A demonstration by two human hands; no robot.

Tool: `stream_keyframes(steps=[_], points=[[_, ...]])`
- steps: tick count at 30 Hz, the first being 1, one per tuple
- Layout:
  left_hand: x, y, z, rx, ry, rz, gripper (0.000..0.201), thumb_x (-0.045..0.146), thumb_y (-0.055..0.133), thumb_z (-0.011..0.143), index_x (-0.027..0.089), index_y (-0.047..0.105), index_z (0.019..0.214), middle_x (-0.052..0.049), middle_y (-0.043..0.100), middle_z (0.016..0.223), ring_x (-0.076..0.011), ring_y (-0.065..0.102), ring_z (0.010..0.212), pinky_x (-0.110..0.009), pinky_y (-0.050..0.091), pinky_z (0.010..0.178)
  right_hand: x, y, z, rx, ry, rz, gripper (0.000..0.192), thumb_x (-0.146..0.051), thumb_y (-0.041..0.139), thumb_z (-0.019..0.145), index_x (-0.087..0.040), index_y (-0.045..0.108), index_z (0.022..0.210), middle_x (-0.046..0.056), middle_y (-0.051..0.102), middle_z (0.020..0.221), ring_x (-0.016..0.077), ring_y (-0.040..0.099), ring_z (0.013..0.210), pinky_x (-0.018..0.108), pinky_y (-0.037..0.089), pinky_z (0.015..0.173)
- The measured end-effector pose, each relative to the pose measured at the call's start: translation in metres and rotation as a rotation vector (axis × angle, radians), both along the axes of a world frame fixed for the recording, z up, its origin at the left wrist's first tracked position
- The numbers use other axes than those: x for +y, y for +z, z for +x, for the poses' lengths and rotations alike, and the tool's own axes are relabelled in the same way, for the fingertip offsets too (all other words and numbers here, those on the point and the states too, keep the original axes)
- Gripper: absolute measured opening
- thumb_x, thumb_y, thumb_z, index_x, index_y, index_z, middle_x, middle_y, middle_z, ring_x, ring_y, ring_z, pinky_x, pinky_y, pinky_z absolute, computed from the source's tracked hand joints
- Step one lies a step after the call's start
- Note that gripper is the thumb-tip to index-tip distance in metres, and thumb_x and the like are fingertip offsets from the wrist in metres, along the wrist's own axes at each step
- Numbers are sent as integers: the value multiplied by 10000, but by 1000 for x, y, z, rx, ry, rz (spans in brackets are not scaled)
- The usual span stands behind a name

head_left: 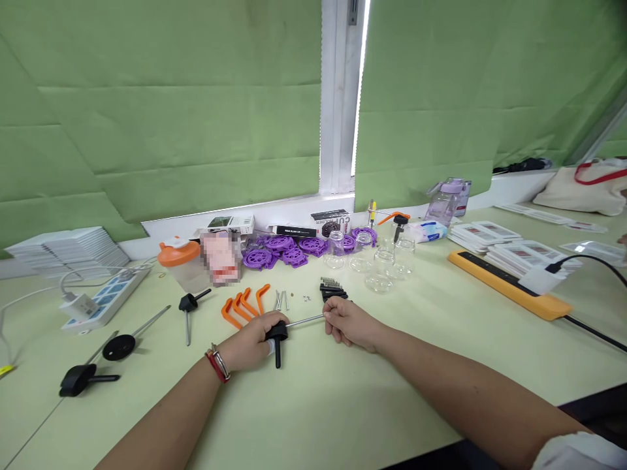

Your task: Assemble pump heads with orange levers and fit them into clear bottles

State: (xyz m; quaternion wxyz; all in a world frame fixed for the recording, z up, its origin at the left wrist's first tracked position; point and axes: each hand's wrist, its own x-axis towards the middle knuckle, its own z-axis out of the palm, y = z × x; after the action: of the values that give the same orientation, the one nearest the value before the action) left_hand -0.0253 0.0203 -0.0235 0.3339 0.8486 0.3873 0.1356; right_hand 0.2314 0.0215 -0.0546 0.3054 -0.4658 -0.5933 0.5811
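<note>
My left hand (253, 343), with bracelets at the wrist, is closed around a black plastic cap (278, 330). A black peg sticks out of the cap toward me. From its other side a thin metal rod (304, 320) runs right to my right hand (350, 321), whose fingertips are pinched on the rod's far end. Whether those fingers also hold a small part is hidden. Just beyond my right hand lie black strips (332, 292) and small springs (331, 282). Several orange crank-shaped handles (240, 305) lie beyond my left hand, beside loose screws (282, 300).
More black caps with rods (78, 380) lie at left near a white power strip (105, 300). Purple plastic discs (281, 245), glass jars (383, 264) and an orange-lidded cup (180, 261) stand toward the window. An orange power strip (509, 287) and stacked cards (526, 264) are at right.
</note>
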Motion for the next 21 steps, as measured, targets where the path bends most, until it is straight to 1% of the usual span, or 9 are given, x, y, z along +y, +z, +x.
stream_keyframes(steps=[4, 11, 17, 21], points=[[0, 1, 0, 4, 3, 5, 518, 24, 391, 535, 198, 534, 1002, -26, 558, 971, -190, 507, 902, -292, 417, 807, 0, 0, 1, -21, 18, 8, 95, -288, 448, 883, -207, 435, 835, -24, 592, 670, 60, 463, 432, 157, 306, 338], [0, 0, 0, -2, 5, 3, 502, 18, 394, 548, 198, 540, 993, -23, 555, 966, -186, 510, 890, -288, 419, 795, 1, -1, 0, -29, 3, -22, 108, -282, 463, 864, -198, 449, 797, -25, 582, 650, 51, 444, 411, 150, 288, 330], [-1, 1, 0, -19, 1, -14, 514, 5, 386, 540, 196, 542, 990, -20, 553, 952, -181, 513, 884, -282, 421, 790, -2, 4, -2, -33, 5, -22, 131, -269, 432, 873, -194, 444, 767, -34, 550, 598, 51, 404, 386, 158, 280, 319], [-4, 3, 3, -9, 15, 3, 495, 0, 390, 530, 187, 552, 959, -25, 560, 939, -188, 519, 887, -283, 425, 777, -4, 4, -2, -10, 13, -9, 139, -298, 436, 874, -192, 438, 785, -22, 560, 666, 55, 438, 425, 157, 292, 326]])
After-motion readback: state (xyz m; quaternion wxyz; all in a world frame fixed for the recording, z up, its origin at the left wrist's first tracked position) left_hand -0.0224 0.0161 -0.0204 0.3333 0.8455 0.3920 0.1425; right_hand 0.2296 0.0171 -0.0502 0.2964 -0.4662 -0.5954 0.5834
